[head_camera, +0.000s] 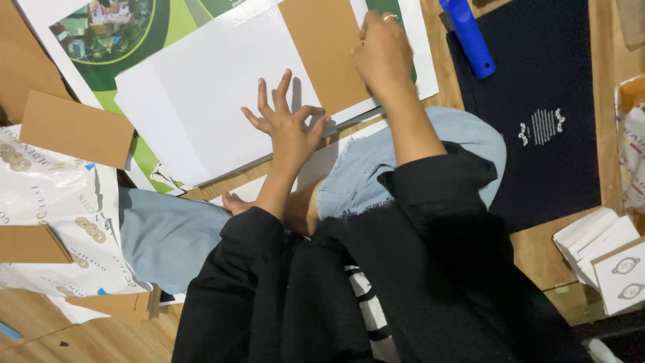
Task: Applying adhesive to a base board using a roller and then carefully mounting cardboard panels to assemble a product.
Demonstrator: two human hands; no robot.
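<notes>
Brown card (322, 50) lies on the white sheet (201, 101) over my lap. My right hand (383, 50) has a clenched grip on its edge; my left hand (285, 124), fingers spread and released, presses the sheet. I judge I'm positioning it; next, careful alignment.

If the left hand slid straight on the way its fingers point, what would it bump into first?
Its fingers point up the picture across the white sheet that the left hand presses. Sliding on, it would probably first meet the green printed poster beyond that sheet's far edge, though its exact line is hard to judge.
</notes>
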